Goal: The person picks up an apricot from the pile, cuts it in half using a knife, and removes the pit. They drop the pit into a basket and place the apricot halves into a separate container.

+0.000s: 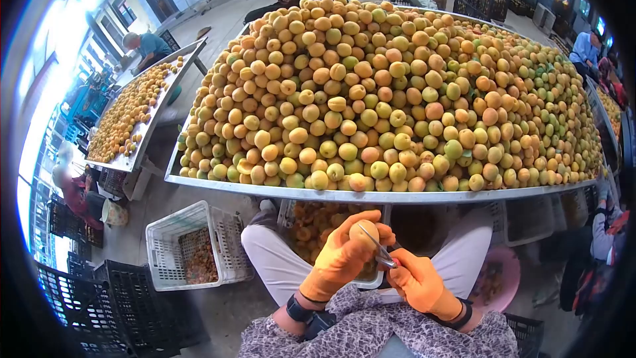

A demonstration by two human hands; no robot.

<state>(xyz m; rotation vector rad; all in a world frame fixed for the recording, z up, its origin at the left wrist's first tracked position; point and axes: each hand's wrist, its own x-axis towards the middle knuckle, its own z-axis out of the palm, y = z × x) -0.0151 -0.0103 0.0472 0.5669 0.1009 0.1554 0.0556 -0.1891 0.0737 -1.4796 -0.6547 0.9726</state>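
Observation:
My left hand (341, 255), in an orange glove, is closed around an apricot (364, 233) above a crate of cut fruit (311, 225) between my knees. My right hand (419, 280), also gloved in orange, grips a small metal knife (382, 252). Its blade touches the right side of the apricot. Just beyond my hands, a large heap of apricots (371, 106) lies on a metal-edged table (371, 195).
A white crate (222, 222) with dark pieces in it stands left of my legs, beside black crates (99, 298). A pink basin (507, 278) sits at the right. Other people work at the far side, left and right.

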